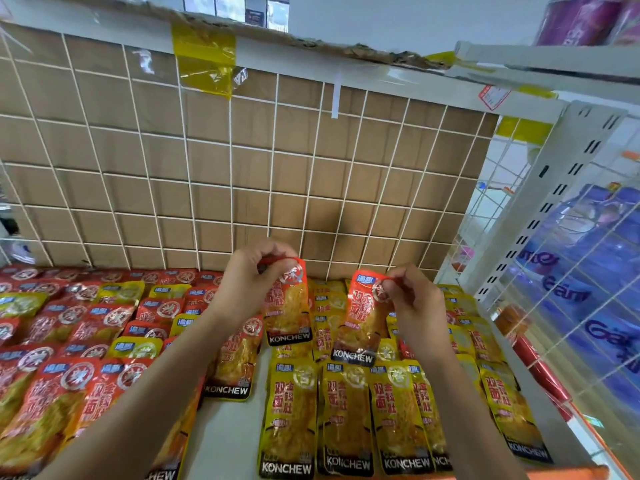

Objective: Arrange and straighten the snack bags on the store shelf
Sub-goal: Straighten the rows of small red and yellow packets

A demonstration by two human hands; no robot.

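Note:
My left hand (254, 278) pinches the top edge of a red snack bag (287, 313), which hangs upright above the shelf. My right hand (414, 303) pinches the top of a second red snack bag (363, 323), also lifted and tilted slightly. Below them, yellow snack bags (346, 417) lie in overlapping rows on the right half of the white shelf (228, 431). Red bags (69, 386), with a few yellow ones mixed in, cover the left half. One more red bag (235, 362) lies in the middle gap.
A white wire grid over brown cardboard (242, 161) forms the back wall. A white perforated upright (540, 209) and a wire side panel with blue packages (588, 289) behind it stand on the right. An orange shelf edge (568, 474) runs along the front.

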